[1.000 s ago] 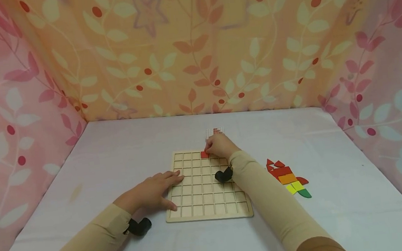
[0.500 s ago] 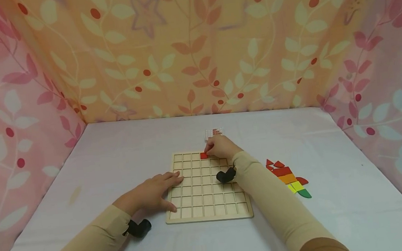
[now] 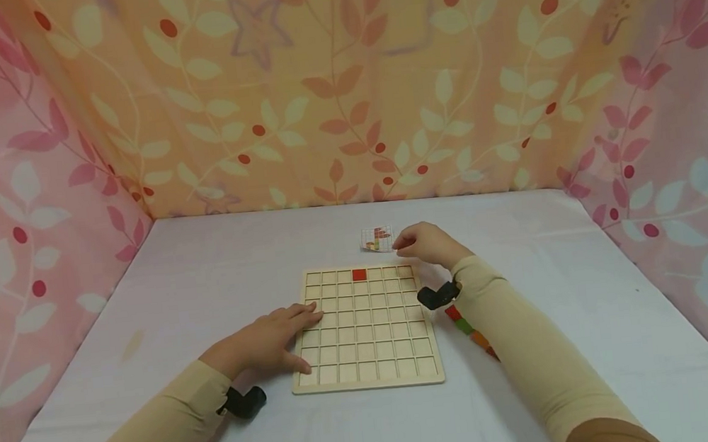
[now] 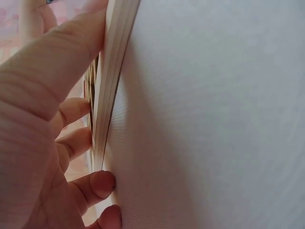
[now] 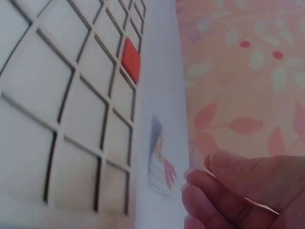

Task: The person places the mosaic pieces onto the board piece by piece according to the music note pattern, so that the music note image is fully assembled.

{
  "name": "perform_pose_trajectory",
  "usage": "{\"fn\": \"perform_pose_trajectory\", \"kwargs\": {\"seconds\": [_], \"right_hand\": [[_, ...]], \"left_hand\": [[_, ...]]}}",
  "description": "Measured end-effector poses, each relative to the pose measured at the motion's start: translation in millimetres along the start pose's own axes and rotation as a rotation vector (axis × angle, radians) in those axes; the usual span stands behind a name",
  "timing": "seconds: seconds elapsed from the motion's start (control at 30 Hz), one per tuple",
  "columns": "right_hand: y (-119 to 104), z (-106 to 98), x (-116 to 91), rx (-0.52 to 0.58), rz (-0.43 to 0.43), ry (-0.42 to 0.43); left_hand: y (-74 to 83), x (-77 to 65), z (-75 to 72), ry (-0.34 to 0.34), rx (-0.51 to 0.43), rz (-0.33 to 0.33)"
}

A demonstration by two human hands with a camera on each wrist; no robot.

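A pale wooden grid board (image 3: 371,388) lies on the white table. One red square tile (image 3: 359,274) sits in a cell of its far row, and the same tile (image 5: 131,59) shows in the right wrist view. The left hand (image 3: 266,340) rests on the board's left edge with fingers spread; in the left wrist view the thumb (image 4: 57,57) lies along the board's side. Beyond the board is a small printed card (image 3: 377,239) with a coloured pattern. The right hand (image 3: 431,242) is just right of this card, fingers loosely bent and holding nothing. Whether it touches the card I cannot tell.
Red, green and orange pieces (image 3: 466,326) lie right of the board, partly hidden under the right forearm (image 3: 532,346). A patterned cloth wall (image 3: 343,108) stands behind the table, with pink cloth at both sides.
The right hand has let go of the red tile and moved right, off the board. The card shows more fully, and the forearm now covers most of the loose pieces. The left hand stays put.
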State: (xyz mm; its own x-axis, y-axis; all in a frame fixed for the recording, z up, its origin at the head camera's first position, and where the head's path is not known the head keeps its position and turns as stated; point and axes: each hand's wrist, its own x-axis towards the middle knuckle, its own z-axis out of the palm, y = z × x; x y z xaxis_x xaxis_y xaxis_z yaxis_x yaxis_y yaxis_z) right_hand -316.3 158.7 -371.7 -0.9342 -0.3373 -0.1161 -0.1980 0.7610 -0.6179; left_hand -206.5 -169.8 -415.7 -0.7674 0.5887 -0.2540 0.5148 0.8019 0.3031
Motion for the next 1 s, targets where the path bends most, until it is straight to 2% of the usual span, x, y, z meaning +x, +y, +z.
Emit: {"fn": "perform_pose_trajectory", "kwargs": {"seconds": [0.27,0.43,0.57,0.8,1.0], "right_hand": [[25,-30,-22,0.017,0.057,0.037],[44,-43,-37,0.015,0.104,0.022],[60,-50,-49,0.01,0.133,-0.002],[82,-61,-76,0.023,0.133,-0.021],[96,-64,-96,0.028,0.191,-0.058]], "left_hand": [[0.4,-1.0,-1.6,0.001,0.001,0.01],[-0.8,-0.3,0.0,-0.002,0.005,0.01],[-1.4,-0.1,0.2,0.003,-0.001,0.022],[-1.5,-0.8,-0.4,0.012,-0.008,0.041],[-0.8,-1.4,-0.1,0.007,0.001,0.028]]}}
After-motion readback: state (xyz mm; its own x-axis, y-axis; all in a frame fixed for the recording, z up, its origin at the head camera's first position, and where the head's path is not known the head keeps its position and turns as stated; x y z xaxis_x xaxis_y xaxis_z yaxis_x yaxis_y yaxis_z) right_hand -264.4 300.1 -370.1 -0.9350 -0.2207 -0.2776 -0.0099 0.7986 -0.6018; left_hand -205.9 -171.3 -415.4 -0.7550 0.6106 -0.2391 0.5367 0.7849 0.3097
